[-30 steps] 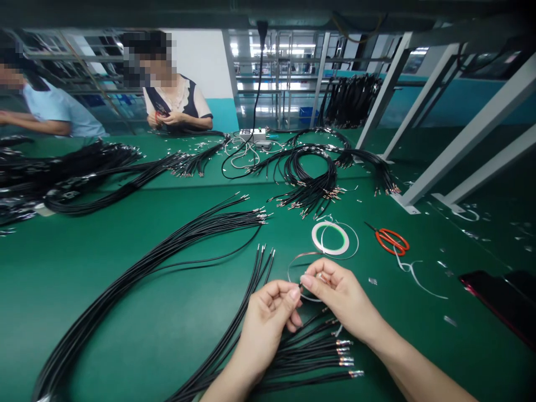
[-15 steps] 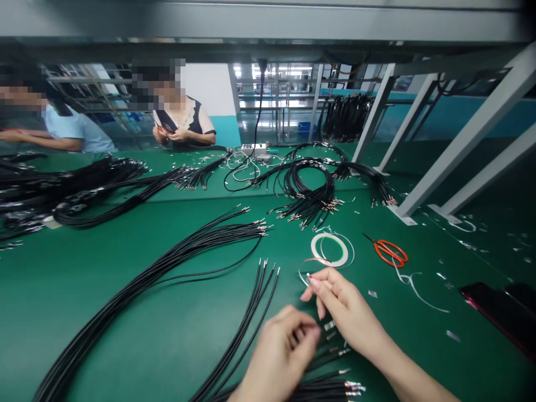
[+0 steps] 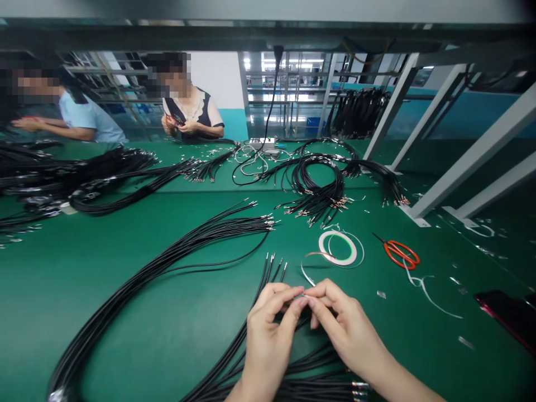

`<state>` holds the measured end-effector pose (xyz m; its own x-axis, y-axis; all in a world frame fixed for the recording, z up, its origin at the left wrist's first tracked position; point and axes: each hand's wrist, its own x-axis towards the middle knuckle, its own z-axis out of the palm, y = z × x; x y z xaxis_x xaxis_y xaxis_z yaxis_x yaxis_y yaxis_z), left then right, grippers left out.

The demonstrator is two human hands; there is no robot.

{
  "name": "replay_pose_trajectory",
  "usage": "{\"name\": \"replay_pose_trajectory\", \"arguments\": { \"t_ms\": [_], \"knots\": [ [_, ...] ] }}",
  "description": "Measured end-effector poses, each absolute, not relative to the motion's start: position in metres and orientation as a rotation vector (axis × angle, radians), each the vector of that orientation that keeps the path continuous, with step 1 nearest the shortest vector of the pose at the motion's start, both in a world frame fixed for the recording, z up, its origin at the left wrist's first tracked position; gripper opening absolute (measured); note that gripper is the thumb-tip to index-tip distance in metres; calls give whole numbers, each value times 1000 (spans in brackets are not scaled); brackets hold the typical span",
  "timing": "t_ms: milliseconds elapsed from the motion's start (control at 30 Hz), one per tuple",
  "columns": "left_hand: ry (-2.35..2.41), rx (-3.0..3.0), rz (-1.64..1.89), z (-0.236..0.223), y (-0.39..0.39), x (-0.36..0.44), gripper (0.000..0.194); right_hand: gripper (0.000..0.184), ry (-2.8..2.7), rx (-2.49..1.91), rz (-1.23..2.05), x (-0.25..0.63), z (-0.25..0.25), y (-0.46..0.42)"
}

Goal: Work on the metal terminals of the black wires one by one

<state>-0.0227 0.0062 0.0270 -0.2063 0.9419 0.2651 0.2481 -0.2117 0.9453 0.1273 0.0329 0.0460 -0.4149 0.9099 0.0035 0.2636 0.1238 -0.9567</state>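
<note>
My left hand (image 3: 270, 326) is closed in a pinch, its fingertips meeting those of my right hand. What it pinches is hidden. My right hand (image 3: 341, 318) is also pinched shut, on a narrow strip of tape (image 3: 307, 272) that curves down from a white-and-green tape roll (image 3: 321, 245) behind the hands. Beneath my hands and wrists runs a bundle of black cables (image 3: 234, 354). Some bare metal ends (image 3: 360, 385) show at the lower right of the hands, others (image 3: 276, 261) just above the left hand.
Another black cable bundle (image 3: 138, 273) curves across the left. Orange-handled scissors (image 3: 402, 255) lie right of the roll, near tape scraps (image 3: 422, 285) and a dark red-edged object (image 3: 506, 315). Coiled cables (image 3: 320, 190) lie farther back, beside metal legs (image 3: 456, 162). Two people sit across the table.
My left hand parted from the right, dipped toward the cable ends, then came back up to the right fingertips. The right hand kept the tape strip. The camera view shifted slightly.
</note>
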Motion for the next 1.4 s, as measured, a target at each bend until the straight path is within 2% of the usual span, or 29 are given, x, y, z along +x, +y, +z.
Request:
{"name": "replay_pose_trajectory", "arguments": {
  "t_ms": [167, 300, 667, 1100, 1200, 1300, 1400],
  "knots": [
    [1446, 1378, 1448, 29, 5, -21, 6, 19, -1760, -1130, 1297, 126, 43, 32],
    [1428, 1418, 1442, 29, 5, -21, 7, 20, -1744, -1120, 1279, 127, 38, 32],
    [1250, 1419, 1349, 26, 7, -28, 17, 30, -1521, -1030, 1658, 131, 45, 44],
    [1296, 1631, 1445, 30, 5, -25, 17, 32, -1571, -1040, 1616, 130, 46, 41],
    [1334, 1680, 1479, 29, 4, -24, 17, 27, -1652, -1093, 1442, 129, 44, 38],
    [1408, 1708, 1518, 28, 3, -24, 16, 10, -1761, -1183, 889, 128, 42, 32],
    [1469, 1780, 1560, 27, 2, -24, 18, 8, -1831, -1149, 577, 126, 42, 26]
  ]
}}
